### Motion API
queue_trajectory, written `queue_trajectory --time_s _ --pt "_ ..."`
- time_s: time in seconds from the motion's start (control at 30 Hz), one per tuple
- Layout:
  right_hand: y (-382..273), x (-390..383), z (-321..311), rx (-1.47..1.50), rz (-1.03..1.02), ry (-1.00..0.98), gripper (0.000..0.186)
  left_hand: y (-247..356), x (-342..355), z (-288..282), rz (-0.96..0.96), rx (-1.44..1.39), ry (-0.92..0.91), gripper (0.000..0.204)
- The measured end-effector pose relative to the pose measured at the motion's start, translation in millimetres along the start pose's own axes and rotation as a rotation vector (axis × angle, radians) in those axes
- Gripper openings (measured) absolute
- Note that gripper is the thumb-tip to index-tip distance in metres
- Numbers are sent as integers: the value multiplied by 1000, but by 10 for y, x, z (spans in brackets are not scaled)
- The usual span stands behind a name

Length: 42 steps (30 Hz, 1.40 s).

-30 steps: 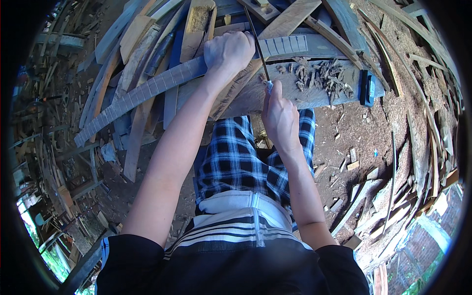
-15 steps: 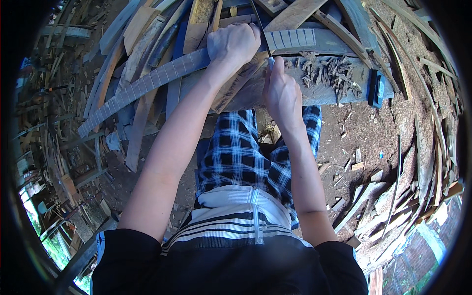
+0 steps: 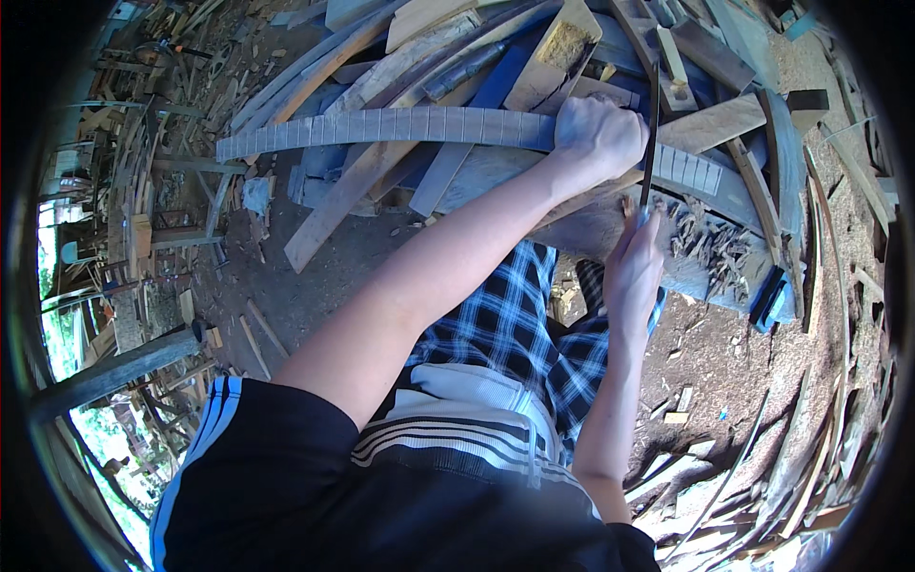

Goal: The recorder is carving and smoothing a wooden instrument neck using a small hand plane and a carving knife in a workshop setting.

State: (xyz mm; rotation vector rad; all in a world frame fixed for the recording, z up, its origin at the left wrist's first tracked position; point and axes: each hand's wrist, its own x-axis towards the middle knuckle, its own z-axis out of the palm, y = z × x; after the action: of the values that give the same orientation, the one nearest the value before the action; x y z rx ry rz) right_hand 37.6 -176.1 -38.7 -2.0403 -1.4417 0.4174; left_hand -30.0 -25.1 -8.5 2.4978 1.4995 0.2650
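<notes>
A long curved wooden strip (image 3: 381, 125) with evenly spaced crosswise lines lies over the bench board and other timber. My left hand (image 3: 600, 138) is closed over it toward its right end, pressing it down. Just right of that fist, a thin dark blade (image 3: 652, 143), which looks like a saw seen edge-on, crosses the strip. Its teeth do not show. My right hand (image 3: 636, 262) is wrapped around its handle, on the near side of the strip. The marked right end (image 3: 691, 172) of the strip sticks out beyond the blade.
Dark wood chips (image 3: 715, 250) are heaped on the board right of my right hand. A blue-and-black object (image 3: 768, 298) sits at the board's right end. Loose planks (image 3: 548, 62) pile up beyond the strip. More scraps litter the ground, and a beam (image 3: 114, 372) stands out at left.
The view has swung left, so the bench and both hands appear farther right and lower. My left hand still holds the strip and my right hand still grips the saw across it.
</notes>
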Motion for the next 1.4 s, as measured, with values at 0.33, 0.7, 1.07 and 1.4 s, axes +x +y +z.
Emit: queue_trajectory --time_s 0.33,0.7,1.07,1.4 --pt "14 151 61 -43 21 0 19 28 -19 18 11 42 15 48" --pt "64 279 154 -19 -61 22 24 -4 12 -95 -2 72 -50 36" --pt "277 -127 79 159 -30 5 28 59 -22 201 44 -20 39 26" --pt "463 -53 152 145 61 18 28 115 29 307 75 4 -24 21"
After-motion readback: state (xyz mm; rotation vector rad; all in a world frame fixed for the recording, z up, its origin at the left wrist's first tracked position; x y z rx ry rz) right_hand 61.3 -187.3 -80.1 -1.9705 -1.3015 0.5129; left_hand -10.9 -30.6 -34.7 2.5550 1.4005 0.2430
